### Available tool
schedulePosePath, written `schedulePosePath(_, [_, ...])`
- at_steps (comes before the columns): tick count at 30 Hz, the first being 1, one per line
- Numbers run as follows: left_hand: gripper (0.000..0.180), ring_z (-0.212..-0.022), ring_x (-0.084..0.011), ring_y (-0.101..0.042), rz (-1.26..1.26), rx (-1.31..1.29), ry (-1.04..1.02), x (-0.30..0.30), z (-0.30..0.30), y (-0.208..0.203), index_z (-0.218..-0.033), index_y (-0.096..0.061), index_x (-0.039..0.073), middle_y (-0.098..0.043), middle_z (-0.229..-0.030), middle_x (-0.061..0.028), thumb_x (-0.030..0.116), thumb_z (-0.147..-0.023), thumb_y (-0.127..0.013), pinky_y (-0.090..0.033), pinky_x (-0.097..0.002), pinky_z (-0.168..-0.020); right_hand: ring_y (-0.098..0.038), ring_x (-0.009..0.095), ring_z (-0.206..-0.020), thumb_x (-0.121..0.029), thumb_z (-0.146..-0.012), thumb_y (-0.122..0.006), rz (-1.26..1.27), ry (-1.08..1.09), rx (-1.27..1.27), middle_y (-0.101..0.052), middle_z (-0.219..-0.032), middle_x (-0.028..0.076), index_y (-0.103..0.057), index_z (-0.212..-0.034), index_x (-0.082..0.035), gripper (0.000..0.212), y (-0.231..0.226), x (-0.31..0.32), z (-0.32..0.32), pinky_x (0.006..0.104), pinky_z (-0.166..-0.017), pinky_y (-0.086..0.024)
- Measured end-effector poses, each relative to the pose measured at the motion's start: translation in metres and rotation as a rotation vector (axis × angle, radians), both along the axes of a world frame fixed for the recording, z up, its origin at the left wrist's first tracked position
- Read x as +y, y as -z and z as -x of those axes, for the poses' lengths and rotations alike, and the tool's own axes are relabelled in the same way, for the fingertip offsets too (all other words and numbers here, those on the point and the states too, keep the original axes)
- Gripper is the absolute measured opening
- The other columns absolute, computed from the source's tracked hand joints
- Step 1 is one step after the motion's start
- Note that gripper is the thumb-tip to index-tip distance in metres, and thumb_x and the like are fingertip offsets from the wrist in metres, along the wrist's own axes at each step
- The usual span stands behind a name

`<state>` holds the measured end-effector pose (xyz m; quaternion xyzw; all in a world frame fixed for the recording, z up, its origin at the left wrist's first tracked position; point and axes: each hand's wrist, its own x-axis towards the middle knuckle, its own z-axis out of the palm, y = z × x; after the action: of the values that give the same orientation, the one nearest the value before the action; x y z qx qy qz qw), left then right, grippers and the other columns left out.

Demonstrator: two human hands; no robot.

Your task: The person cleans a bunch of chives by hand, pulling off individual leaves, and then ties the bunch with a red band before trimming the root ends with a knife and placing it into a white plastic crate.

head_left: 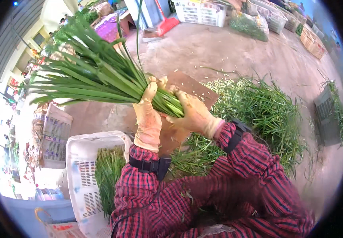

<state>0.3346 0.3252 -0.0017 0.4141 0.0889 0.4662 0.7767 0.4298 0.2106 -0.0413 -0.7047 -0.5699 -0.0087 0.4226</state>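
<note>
A thick bunch of garlic chives (104, 77), with long flat green leaves, is held up in front of me and fans out toward the far left. Wrapped round its lower part is my left hand (147, 109), in a cream glove, thumb upward. My right hand (195, 111), gloved the same way, closes on the paler stem end just to the right. Part of the stems is hidden by the gloves. Under and beyond the hands lies a brown board (197, 88) with small bits on it.
Loose green leaves and pale trimmings form a heap (264, 111) on the floor at the right. Near my left arm stands a white crate (76, 158) with chives (110, 174) inside. Another crate (328, 115) is far right. A red dustpan (167, 25) and white basket (201, 14) are at the back.
</note>
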Motion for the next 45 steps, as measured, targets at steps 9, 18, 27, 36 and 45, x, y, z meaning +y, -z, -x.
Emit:
schedulePosePath(9, [0.022, -0.082, -0.0198, -0.058, 0.16, 0.054, -0.027, -0.039, 0.074, -0.009, -0.107, -0.057, 0.003, -0.056, -0.082, -0.0024, 0.016, -0.092, -0.066, -0.051, -0.0394, -0.089, -0.069, 0.04, -0.084, -0.033, -0.089, -0.069, 0.433, -0.028, -0.033, -0.07, -0.09, 0.018, -0.057, -0.116, -0.009, 0.038, -0.001, -0.08, 0.038, 0.0497, -0.074, -0.054])
schedulePosePath(18, [0.014, -0.075, -0.0158, -0.056, 0.098, -0.226, -0.09, -0.064, 0.15, -0.059, -0.099, -0.058, 0.007, -0.053, -0.076, 0.0013, 0.018, -0.093, -0.064, -0.05, -0.0381, -0.087, -0.069, 0.03, -0.074, -0.021, -0.093, -0.062, 0.366, -0.293, -0.698, -0.07, -0.085, 0.011, -0.064, -0.105, -0.004, 0.022, 0.067, -0.161, -0.011, 0.0404, -0.068, -0.055])
schedulePosePath(27, [0.023, -0.08, -0.0131, -0.057, 0.292, -0.38, 0.363, -0.095, 0.196, -0.067, -0.108, -0.059, 0.009, -0.053, -0.079, 0.0073, 0.024, -0.092, -0.066, -0.048, -0.0374, -0.093, -0.069, 0.028, -0.098, -0.021, -0.092, -0.069, -0.036, -0.108, 0.036, -0.069, -0.112, 0.013, -0.065, -0.124, -0.009, 0.034, -0.037, -0.172, 0.044, 0.0378, -0.086, -0.055])
schedulePosePath(36, [0.029, -0.093, -0.0177, -0.065, 0.367, -0.437, 0.472, -0.15, 0.206, -0.06, -0.114, -0.058, 0.01, -0.064, -0.089, 0.0032, 0.025, -0.091, -0.067, -0.049, -0.0393, -0.097, -0.071, 0.028, -0.091, -0.026, -0.092, -0.071, 0.221, -0.435, 0.413, -0.072, -0.103, 0.015, -0.066, -0.118, -0.003, 0.035, -0.128, -0.184, 0.138, 0.0344, -0.084, -0.056])
schedulePosePath(45, [0.047, -0.111, -0.0292, -0.067, 0.291, -0.38, 0.489, -0.176, 0.228, -0.05, -0.132, -0.057, 0.005, -0.073, -0.109, -0.0097, 0.021, -0.088, -0.061, -0.051, -0.0462, -0.103, -0.07, 0.022, -0.082, -0.025, -0.089, -0.074, -0.06, -0.194, 0.132, -0.07, -0.089, 0.009, -0.071, -0.106, -0.007, 0.025, -0.136, -0.2, 0.184, 0.0332, -0.073, -0.055])
